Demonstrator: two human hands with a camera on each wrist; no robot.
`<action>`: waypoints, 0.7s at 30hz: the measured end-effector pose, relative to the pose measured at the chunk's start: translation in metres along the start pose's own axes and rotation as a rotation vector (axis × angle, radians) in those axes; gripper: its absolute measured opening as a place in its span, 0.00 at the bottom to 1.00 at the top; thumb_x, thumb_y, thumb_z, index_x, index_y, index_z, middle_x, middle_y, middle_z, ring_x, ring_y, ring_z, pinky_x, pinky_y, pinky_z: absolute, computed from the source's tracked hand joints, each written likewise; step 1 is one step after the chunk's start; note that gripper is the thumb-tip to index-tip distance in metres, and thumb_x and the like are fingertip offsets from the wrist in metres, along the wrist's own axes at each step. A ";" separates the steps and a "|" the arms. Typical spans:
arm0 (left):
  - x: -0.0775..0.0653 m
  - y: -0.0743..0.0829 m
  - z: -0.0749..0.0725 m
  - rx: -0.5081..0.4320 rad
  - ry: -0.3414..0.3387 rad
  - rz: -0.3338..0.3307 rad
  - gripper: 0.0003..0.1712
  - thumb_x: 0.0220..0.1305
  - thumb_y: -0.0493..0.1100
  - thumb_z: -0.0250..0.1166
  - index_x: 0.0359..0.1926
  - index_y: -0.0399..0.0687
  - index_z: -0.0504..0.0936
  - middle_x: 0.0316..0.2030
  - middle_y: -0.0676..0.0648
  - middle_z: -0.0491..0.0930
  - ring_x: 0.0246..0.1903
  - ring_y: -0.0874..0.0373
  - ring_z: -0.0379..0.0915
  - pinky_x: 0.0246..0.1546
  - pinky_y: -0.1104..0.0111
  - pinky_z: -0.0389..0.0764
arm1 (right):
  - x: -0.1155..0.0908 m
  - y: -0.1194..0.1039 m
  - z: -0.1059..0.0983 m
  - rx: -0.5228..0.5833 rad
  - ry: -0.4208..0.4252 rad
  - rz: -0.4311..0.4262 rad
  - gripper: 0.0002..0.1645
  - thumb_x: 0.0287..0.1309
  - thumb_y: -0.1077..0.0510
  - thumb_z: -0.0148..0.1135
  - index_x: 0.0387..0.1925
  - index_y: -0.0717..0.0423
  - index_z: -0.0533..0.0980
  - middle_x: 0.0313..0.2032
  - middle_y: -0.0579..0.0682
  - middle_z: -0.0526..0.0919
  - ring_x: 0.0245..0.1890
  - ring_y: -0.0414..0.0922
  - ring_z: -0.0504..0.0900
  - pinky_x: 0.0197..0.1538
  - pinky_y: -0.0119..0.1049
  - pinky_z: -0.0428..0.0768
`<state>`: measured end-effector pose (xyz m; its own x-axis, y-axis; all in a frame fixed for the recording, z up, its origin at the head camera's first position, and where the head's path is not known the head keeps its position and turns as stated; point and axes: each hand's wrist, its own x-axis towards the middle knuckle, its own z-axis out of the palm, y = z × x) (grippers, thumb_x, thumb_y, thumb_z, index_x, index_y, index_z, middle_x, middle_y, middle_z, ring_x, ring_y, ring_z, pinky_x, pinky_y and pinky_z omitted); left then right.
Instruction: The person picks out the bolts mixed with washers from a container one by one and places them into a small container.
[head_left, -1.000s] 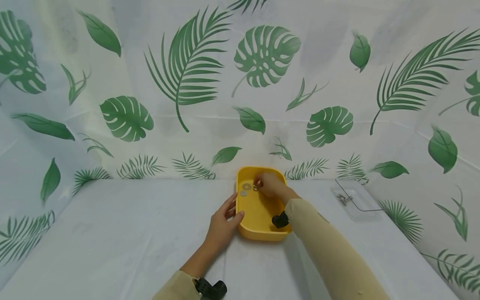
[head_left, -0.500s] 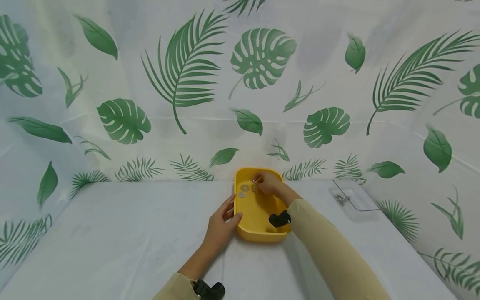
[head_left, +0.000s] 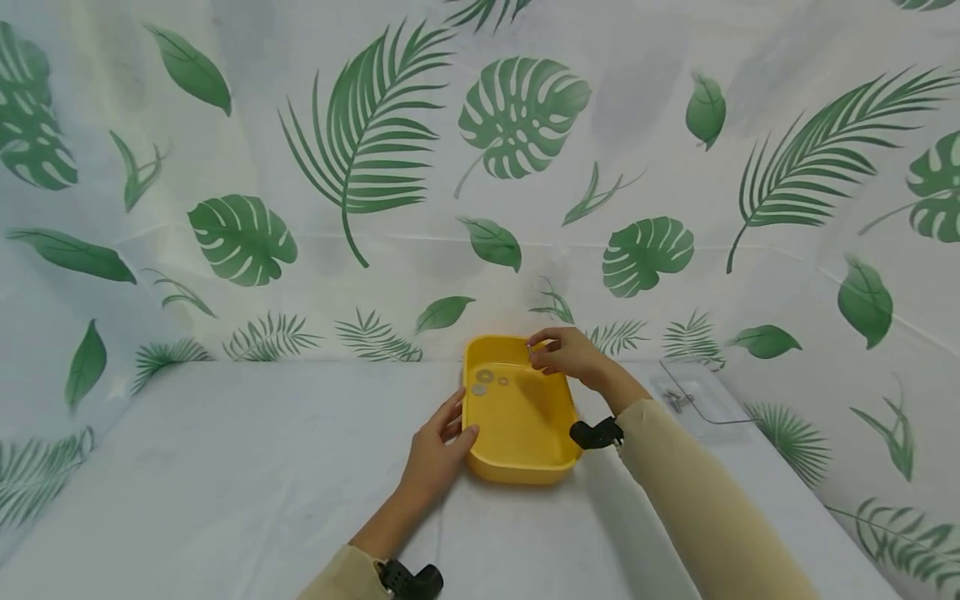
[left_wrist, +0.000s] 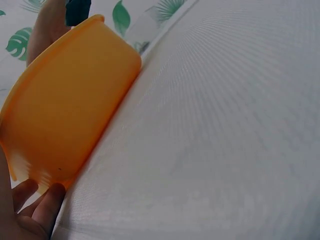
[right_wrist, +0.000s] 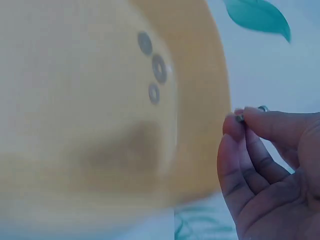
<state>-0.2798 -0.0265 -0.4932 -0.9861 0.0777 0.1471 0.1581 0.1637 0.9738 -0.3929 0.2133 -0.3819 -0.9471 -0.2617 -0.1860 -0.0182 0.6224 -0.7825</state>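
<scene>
A yellow plastic tray (head_left: 517, 417) with rounded corners sits on the table. At its left side my left hand (head_left: 432, 454) holds it, thumb at the rim and fingertips (left_wrist: 52, 192) against the outer wall. Above the tray's far right corner, my right hand (head_left: 573, 357) pinches a small, thin metal piece (right_wrist: 240, 118) between thumb and fingers. Its exact kind is mostly hidden by the fingertips. Inside the tray lie flat washers: a large washer (right_wrist: 159, 69), a solid-looking grey washer (right_wrist: 145, 43) and a smaller washer (right_wrist: 154, 93).
To the right stands a clear plastic box (head_left: 708, 408) with several small metal pieces (head_left: 678, 400) inside. A bent thin wire (head_left: 701, 412) crosses over it. A leaf-patterned cloth (head_left: 405, 292) rises behind the white-covered table (head_left: 247, 467).
My right hand has lifted out of the tray's far end and moved up and right, with the small metal piece in its fingers. My left hand stays at the tray's left side.
</scene>
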 end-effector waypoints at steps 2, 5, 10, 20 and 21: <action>-0.001 -0.002 -0.002 -0.008 0.009 -0.004 0.34 0.70 0.46 0.62 0.75 0.59 0.66 0.67 0.41 0.75 0.62 0.45 0.78 0.60 0.56 0.82 | -0.002 0.006 -0.007 0.005 -0.003 -0.001 0.26 0.69 0.60 0.60 0.65 0.63 0.72 0.58 0.67 0.80 0.56 0.60 0.82 0.60 0.46 0.84; -0.004 -0.005 -0.002 -0.021 0.004 -0.016 0.35 0.70 0.47 0.62 0.75 0.59 0.66 0.68 0.41 0.75 0.63 0.45 0.77 0.61 0.56 0.82 | -0.009 0.017 -0.020 0.004 -0.011 0.005 0.27 0.68 0.59 0.61 0.65 0.63 0.71 0.58 0.66 0.81 0.54 0.57 0.83 0.58 0.44 0.85; -0.007 -0.010 0.001 -0.019 -0.003 -0.013 0.34 0.71 0.47 0.62 0.76 0.58 0.65 0.68 0.40 0.74 0.63 0.45 0.77 0.61 0.57 0.82 | -0.022 0.039 -0.047 -0.005 0.003 0.032 0.29 0.69 0.57 0.61 0.67 0.64 0.69 0.57 0.63 0.81 0.50 0.50 0.84 0.59 0.44 0.85; -0.005 -0.009 0.002 -0.026 0.006 -0.006 0.35 0.70 0.47 0.62 0.76 0.58 0.65 0.67 0.39 0.75 0.62 0.44 0.78 0.59 0.57 0.83 | -0.048 0.092 -0.112 -0.032 0.044 0.110 0.35 0.71 0.53 0.60 0.70 0.68 0.63 0.48 0.48 0.86 0.45 0.38 0.85 0.50 0.30 0.86; -0.005 -0.009 0.002 -0.024 0.006 -0.004 0.34 0.70 0.47 0.61 0.76 0.58 0.65 0.67 0.39 0.75 0.62 0.44 0.78 0.59 0.57 0.83 | -0.051 0.097 -0.119 -0.032 0.042 0.111 0.36 0.71 0.53 0.60 0.70 0.69 0.63 0.46 0.46 0.86 0.44 0.36 0.85 0.49 0.29 0.86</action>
<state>-0.2760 -0.0267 -0.5027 -0.9870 0.0716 0.1438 0.1527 0.1399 0.9783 -0.3841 0.3750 -0.3779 -0.9565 -0.1585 -0.2450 0.0784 0.6692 -0.7389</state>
